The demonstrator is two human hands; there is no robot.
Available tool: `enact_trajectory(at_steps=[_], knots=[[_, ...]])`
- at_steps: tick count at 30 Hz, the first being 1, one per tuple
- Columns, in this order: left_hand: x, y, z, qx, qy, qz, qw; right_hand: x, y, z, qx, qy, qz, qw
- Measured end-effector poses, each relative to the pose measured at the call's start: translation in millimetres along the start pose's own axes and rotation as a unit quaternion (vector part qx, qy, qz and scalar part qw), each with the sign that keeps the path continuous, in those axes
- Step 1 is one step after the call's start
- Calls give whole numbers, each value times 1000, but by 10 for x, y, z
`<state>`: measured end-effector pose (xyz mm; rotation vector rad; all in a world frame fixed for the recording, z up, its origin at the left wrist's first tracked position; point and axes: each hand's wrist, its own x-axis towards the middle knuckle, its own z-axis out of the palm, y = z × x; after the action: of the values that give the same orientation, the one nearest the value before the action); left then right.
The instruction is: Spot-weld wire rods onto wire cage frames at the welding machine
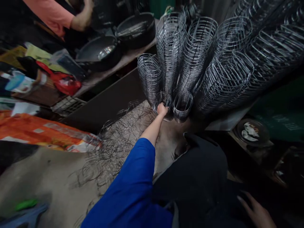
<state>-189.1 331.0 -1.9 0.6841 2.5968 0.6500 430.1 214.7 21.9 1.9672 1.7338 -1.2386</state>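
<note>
My left hand (162, 109), at the end of a blue sleeve, reaches down to a short stack of wire rings (168, 98) on the floor. Its fingers are curled at the rim of that stack, and the fingertips are partly hidden. Just right of it stands another short stack of wire rings (183, 104). Taller stacks of wire rings (171, 47) rise behind them, some leaning right. Low at the right edge, beside my dark-clothed leg, my right hand (257, 210) has its fingers apart and holds nothing I can see.
Loose bent wires (114, 145) litter the floor at left. An orange sack (47, 131) lies beyond them. Dark pans (99, 52) stand on a bench, where a person's arm (82, 19) shows. A round dish (253, 133) is at right, a blue plastic object (26, 217) at lower left.
</note>
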Motion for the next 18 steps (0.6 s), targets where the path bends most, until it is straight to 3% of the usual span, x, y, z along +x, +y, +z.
enact_trajectory(at_steps=[7, 12, 14, 16, 18], knots=[[-630, 210, -578, -27, 20, 106, 994, 92, 140, 5, -14, 21, -30, 999], [-1463, 816, -852, -116, -6, 250, 961, 74, 118, -4, -39, 56, -42, 997], [-1942, 1105, -944, -215, -79, 327, 917, -9, 103, 7, -46, 69, -45, 996], [-2454, 1321, -987, -299, -176, 333, 877, -164, 114, 9, -47, 85, -53, 994], [-2911, 1408, -933, -374, -297, 325, 817, -393, 159, -27, -49, 113, -72, 990]])
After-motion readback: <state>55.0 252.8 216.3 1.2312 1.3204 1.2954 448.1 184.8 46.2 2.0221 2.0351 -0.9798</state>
